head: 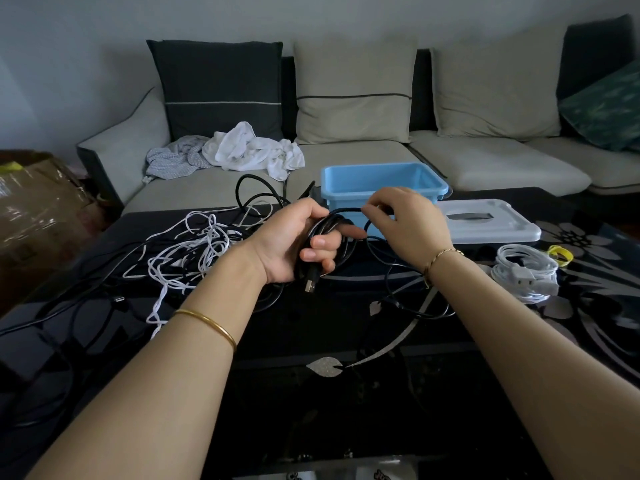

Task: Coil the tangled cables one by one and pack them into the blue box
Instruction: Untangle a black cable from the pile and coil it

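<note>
A: Dark tabletop (pixel 311 327), sofa (pixel 485 161) behind. The black cable (pixel 320 226)?
B: Its coil is gripped in the left hand (pixel 291 242); the right hand (pixel 407 226) pinches its loose run alongside. The blue box (pixel 346 202) sits just beyond both, at the far edge.

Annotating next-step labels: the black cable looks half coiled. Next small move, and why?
Probably: the right hand carries the black cable it pinches over to the left hand and lays another loop onto the bundle gripped there. The plug end hangs below that bundle, while loose black length lies uncoiled on the table, so it seems too early for the blue box.
</note>
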{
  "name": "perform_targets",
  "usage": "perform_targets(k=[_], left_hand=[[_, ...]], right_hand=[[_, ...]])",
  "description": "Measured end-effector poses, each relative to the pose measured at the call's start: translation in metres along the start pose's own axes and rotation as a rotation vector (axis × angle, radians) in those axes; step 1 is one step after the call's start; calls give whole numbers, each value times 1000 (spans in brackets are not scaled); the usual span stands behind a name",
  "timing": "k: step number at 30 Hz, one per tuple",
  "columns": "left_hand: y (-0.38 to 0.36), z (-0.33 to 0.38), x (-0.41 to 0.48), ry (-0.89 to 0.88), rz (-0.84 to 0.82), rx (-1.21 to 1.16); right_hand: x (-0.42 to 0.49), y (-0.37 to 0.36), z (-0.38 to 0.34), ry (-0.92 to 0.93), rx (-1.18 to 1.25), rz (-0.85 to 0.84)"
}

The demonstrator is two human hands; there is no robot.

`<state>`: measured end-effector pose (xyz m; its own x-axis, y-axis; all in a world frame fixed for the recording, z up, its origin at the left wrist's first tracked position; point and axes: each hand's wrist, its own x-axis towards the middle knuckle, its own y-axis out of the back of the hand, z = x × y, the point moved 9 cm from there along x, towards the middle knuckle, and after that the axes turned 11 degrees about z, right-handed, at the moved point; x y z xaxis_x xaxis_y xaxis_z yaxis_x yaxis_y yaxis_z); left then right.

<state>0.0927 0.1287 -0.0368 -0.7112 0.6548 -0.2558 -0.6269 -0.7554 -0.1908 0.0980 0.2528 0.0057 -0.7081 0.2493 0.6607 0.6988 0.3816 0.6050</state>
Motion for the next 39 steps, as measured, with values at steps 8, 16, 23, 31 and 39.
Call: perform_targets(k=[8, 16, 23, 31, 39], left_hand=[[6, 14, 0, -51, 16, -310], [29, 13, 1, -69, 171, -398], [59, 24, -6, -158, 330, -520], [39, 17, 0, -92, 274, -219], [29, 15, -1, -61, 179, -151]], right_hand=[[-8, -6, 39, -395, 206, 29], [-23, -35, 63, -677, 573, -115], [-30, -28, 118, -802, 364, -21], [-7, -15, 66, -253, -113, 2], [-14, -33, 25, -252, 283, -142]])
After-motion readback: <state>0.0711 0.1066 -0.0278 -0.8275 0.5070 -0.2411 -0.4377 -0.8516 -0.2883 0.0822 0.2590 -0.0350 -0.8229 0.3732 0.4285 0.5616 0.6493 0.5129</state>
